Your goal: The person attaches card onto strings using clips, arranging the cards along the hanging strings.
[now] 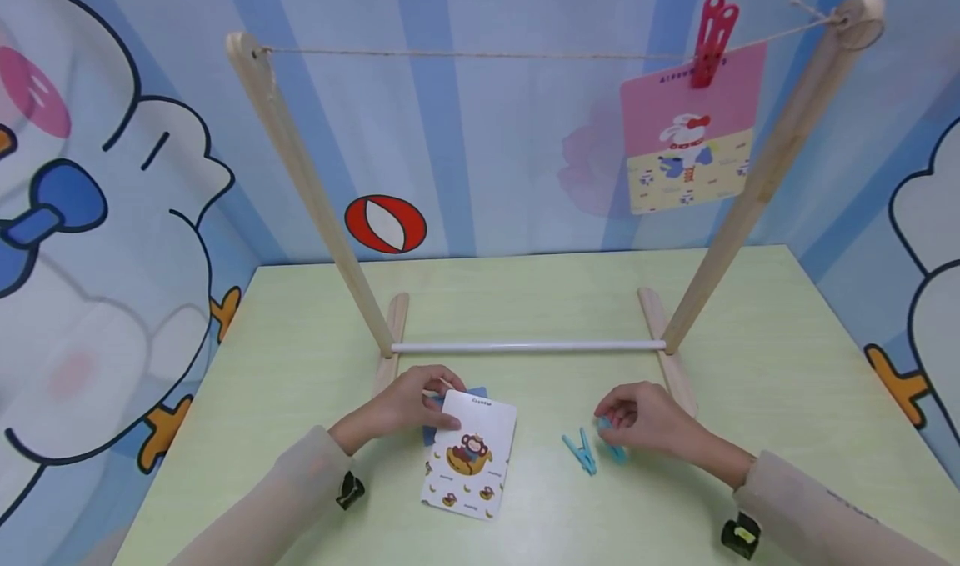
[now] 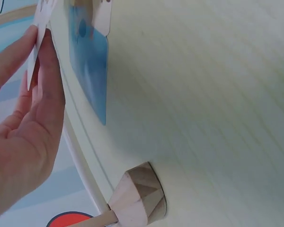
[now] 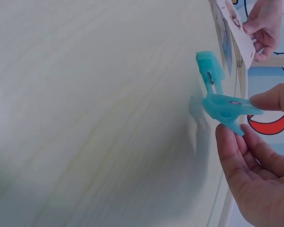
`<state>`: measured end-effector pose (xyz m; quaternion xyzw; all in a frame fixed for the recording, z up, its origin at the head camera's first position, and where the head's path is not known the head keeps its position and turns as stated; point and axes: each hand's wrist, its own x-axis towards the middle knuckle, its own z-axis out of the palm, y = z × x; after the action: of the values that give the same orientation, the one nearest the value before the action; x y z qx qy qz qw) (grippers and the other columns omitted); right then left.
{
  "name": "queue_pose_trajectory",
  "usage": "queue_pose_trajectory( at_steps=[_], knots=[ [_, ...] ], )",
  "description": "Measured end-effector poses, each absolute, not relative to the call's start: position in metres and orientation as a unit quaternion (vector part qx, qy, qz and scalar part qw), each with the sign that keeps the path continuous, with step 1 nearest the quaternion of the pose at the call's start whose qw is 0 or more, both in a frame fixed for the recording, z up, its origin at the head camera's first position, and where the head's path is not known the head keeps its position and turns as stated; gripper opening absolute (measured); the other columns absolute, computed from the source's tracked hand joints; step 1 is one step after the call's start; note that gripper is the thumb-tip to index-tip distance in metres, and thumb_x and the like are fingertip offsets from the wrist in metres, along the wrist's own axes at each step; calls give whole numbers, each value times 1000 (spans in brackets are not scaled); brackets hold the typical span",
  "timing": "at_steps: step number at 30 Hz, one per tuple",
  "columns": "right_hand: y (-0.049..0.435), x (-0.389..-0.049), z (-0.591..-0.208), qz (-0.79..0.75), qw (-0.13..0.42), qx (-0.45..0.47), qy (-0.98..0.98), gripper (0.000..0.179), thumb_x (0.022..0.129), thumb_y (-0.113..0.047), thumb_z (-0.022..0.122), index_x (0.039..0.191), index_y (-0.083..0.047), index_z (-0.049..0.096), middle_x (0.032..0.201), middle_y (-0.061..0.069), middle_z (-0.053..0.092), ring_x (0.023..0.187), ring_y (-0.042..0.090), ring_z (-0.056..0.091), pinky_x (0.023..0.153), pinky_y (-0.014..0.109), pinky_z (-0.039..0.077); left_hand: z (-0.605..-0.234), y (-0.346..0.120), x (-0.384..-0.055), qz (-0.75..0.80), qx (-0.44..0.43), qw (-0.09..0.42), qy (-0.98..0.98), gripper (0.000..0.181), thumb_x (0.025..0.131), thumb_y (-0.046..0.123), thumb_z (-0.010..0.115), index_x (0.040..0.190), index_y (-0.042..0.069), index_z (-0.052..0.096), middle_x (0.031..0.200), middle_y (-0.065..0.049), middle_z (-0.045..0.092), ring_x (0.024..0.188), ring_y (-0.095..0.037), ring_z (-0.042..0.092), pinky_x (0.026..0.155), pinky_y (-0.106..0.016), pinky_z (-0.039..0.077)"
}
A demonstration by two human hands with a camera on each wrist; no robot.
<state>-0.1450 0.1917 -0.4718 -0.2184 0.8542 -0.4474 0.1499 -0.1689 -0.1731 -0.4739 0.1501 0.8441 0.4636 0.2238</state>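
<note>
My left hand [image 1: 420,401] pinches a white card [image 1: 471,466] with a monkey and bananas printed on it, thumb on its front and fingers behind. Below that card a blue card [image 2: 90,71] lies on the table, mostly covered in the head view. To the right, my right hand [image 1: 651,418] pinches a turquoise clothespin [image 3: 229,108] by its handle ends between thumb and fingers. A second turquoise clothespin [image 1: 581,451] rests on the table just left of that hand.
A wooden frame [image 1: 311,191] with a string [image 1: 465,54] across its top stands behind the hands. A red clothespin [image 1: 712,41] holds a pink and yellow card [image 1: 690,137] at the string's right end. A white rod [image 1: 525,347] joins the posts low down.
</note>
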Motion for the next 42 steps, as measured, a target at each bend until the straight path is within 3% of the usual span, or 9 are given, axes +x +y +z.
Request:
queue_pose_trajectory(
  at_steps=[11,31,42],
  knots=[
    [192,-144,-468,-465,142,-216,847,22,73,-11,75,89,1,66,75,3,62,66,11,57,60,22,51,-470,-178,-174,521,130,271,799,42,73,17,78,109,8,57,89,-6,68,73,-20,67,64,-31,55],
    [192,-150,-448,-509,117,-208,827,27,76,-10,74,97,4,64,86,9,63,75,18,59,68,26,53,-443,-178,-180,559,114,254,781,41,75,16,76,111,7,58,97,-8,68,83,-23,67,71,-34,55],
    [191,-157,-430,-529,89,-220,815,23,77,-11,74,97,-4,65,89,9,63,78,18,60,70,27,53,-420,-169,-185,558,157,222,784,32,78,9,73,108,5,63,99,-10,67,82,-23,67,69,-36,55]
  ],
)
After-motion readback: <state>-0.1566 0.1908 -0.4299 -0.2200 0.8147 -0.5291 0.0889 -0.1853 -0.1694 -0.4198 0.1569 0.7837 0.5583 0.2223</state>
